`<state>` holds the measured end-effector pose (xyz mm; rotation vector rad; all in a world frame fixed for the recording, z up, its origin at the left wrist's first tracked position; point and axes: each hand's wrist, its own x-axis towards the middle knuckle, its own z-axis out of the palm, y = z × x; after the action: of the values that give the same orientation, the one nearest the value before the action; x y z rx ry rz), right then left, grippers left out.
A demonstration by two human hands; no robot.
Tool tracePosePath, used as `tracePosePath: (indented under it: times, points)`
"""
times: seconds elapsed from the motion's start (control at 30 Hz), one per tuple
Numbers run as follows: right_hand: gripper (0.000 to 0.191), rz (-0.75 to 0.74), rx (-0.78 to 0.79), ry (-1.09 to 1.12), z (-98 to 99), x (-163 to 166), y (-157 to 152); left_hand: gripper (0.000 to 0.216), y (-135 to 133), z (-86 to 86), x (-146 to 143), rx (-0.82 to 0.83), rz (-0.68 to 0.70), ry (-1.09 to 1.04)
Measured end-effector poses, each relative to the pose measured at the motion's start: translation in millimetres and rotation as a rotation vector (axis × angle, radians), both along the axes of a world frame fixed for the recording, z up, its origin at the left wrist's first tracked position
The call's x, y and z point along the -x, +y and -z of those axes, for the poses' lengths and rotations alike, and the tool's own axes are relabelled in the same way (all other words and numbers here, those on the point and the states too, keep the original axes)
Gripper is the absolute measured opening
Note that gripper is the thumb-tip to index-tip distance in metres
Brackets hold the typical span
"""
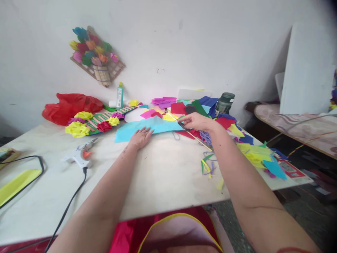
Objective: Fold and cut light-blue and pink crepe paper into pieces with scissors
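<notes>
My left hand (142, 137) lies flat, fingers spread, on a sheet of light blue crepe paper (158, 127) on the table. At the sheet's right end my right hand (196, 122) is closed on what looks like a pair of scissors (181, 124) with dark handles; their blades are hard to make out. A thin stick (202, 143) slants across the table below that hand. Beside it are a bundle of purple yarn (205, 137) and several green and yellow paper scraps (207, 167).
A white glue gun (80, 154) with a black cord lies at left. Behind it are a decorated strip with paper flowers (101, 121), a red plastic bag (71, 107) and a glue bottle (120, 95). Coloured paper (207, 103) and a dark bottle (224, 103) stand at back right.
</notes>
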<state>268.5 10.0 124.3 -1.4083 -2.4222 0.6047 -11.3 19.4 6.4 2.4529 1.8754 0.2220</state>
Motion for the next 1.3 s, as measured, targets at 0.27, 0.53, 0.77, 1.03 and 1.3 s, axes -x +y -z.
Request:
tracePosePath:
  times: [0.27, 0.53, 0.77, 1.03, 1.3]
  points:
    - [0.034, 0.373, -0.260, 0.015, 64.6, 53.7, 76.3, 0.054, 1.8, 5.8, 2.2, -0.052, 0.023, 0.074]
    - [0.035, 0.446, -0.203, -0.097, 75.1, 75.8, 124.4, 0.058, -3.8, 0.7, -1.7, -0.037, 0.039, 0.093]
    - [0.035, 0.331, -0.294, -0.115, 73.4, 90.0, 130.9, 0.056, -5.4, -2.2, -4.7, -0.024, 0.036, 0.111]
    - [0.044, -0.006, -0.354, -0.188, 107.0, 123.7, 65.5, 0.055, -0.2, 4.1, 1.6, 0.001, -0.018, -0.009]
    - [0.061, 0.046, -0.089, -0.319, 121.7, 112.3, 50.6, 0.057, 4.1, 6.3, -0.9, 0.022, -0.055, 0.049]
